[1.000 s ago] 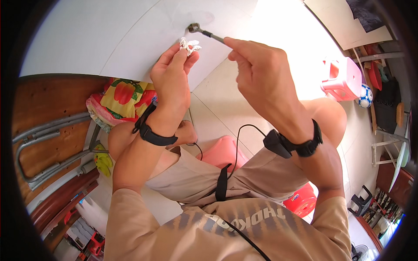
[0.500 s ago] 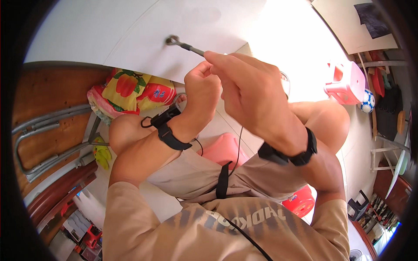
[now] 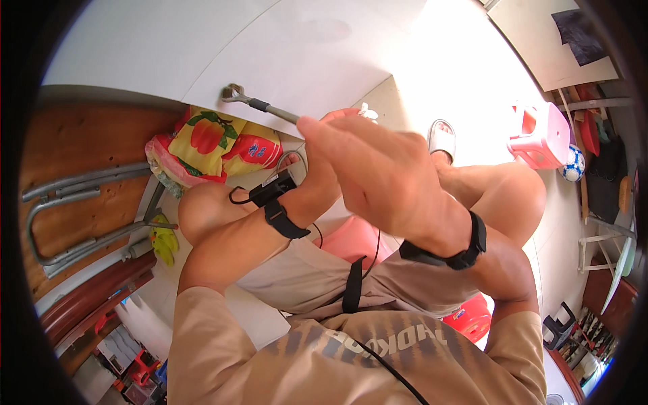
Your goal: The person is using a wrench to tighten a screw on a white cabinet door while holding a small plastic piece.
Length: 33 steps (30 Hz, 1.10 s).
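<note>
My right hand (image 3: 381, 172) is closed on a long grey metal tool (image 3: 280, 111) with a dark band on its shaft. The tool's rounded head (image 3: 233, 93) is over the lower part of a white panel (image 3: 135, 54), near its edge; I cannot tell if it touches. My left hand (image 3: 322, 172) is mostly hidden behind the right one. A crumpled white tissue (image 3: 367, 113) pokes out above its fingers, which look closed on it.
Yellow-and-red bags (image 3: 206, 142) lie below the panel, beside folded metal tubing (image 3: 94, 174). A pink stool (image 3: 540, 135) and blue-white ball (image 3: 574, 163) are at the right. Between my bent legs is pink plastic (image 3: 358, 236); a red stool (image 3: 466, 317) is behind my right thigh.
The tool's head has moved left and down across the panel. My left hand has moved right and behind my right hand, hiding most of the tissue.
</note>
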{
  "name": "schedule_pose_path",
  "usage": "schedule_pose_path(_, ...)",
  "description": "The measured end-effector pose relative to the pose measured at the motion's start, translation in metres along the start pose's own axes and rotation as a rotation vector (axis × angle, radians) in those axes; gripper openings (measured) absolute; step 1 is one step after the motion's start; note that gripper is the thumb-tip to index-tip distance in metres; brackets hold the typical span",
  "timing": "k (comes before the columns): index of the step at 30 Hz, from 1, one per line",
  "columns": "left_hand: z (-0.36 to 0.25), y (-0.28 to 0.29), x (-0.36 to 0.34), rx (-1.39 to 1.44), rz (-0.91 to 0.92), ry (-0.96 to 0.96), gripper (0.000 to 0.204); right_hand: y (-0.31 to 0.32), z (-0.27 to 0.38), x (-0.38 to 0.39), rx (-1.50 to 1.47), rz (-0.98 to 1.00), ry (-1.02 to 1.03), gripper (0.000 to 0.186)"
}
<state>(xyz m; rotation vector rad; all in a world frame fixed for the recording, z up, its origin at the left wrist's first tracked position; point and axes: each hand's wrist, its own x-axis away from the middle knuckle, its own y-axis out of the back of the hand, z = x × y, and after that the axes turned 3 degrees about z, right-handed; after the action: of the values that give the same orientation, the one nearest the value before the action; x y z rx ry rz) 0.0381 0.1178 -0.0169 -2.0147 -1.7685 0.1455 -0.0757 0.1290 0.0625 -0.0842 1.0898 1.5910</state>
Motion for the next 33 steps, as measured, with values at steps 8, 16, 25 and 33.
schedule_pose_path(8,0.006,0.004,0.0,0.108,0.069,-0.034,0.027,-0.004,-0.005,-0.001,-0.071,0.105,-0.007,0.048)
schedule_pose_path(16,0.014,-0.003,-0.009,-0.15,-0.153,-0.05,0.026,-0.001,-0.011,-0.002,-0.046,0.001,0.05,0.046)
schedule_pose_path(25,-0.067,0.012,-0.044,-0.075,-0.26,-0.227,0.029,0.045,-0.037,-0.012,0.01,-0.298,-0.238,0.026)
schedule_pose_path(33,-0.094,0.005,-0.029,-0.043,-0.203,-0.345,0.03,0.045,-0.038,-0.016,0.015,-0.347,-0.141,0.02)
